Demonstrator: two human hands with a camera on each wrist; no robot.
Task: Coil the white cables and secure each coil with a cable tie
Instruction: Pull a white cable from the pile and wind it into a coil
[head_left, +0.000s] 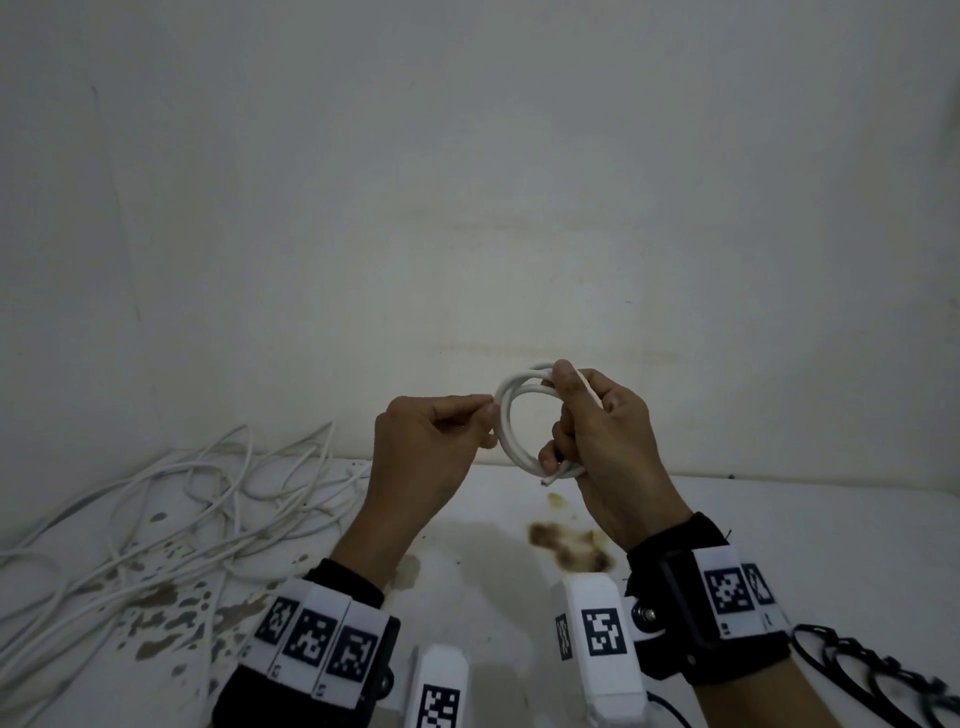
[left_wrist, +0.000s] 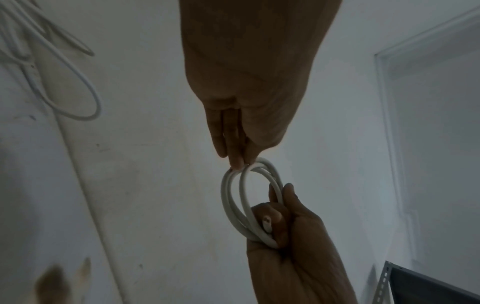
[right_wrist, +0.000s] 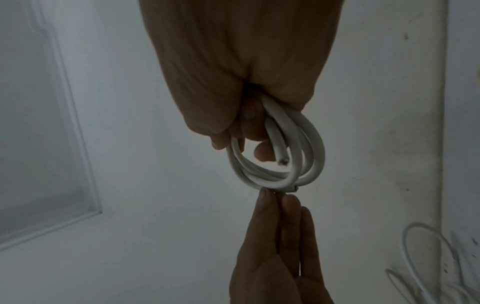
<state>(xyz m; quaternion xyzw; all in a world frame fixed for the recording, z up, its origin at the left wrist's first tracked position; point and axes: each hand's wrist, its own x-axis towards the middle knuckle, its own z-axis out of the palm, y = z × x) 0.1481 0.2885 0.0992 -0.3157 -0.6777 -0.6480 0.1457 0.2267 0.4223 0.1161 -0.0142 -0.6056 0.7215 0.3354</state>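
A small coil of white cable (head_left: 511, 415) is held up in the air above the table, in front of the wall. My right hand (head_left: 560, 415) grips the coil's right side, fingers curled round the strands, thumb on top. One cut cable end (head_left: 545, 480) sticks out below that hand. My left hand (head_left: 488, 422) pinches the coil's left edge between thumb and fingertips. The left wrist view has the fingertips (left_wrist: 237, 162) meeting on the coil (left_wrist: 231, 197). In the right wrist view the coil (right_wrist: 309, 144) hangs from my right hand (right_wrist: 249, 131). I see no tie on the coil.
A tangled pile of loose white cables (head_left: 182, 509) covers the table's left side. Black cable ties (head_left: 872, 675) lie at the near right. The white table (head_left: 779, 519) has brown stains (head_left: 566, 545) in the middle. A metal shelf corner (left_wrist: 428, 288) stands nearby.
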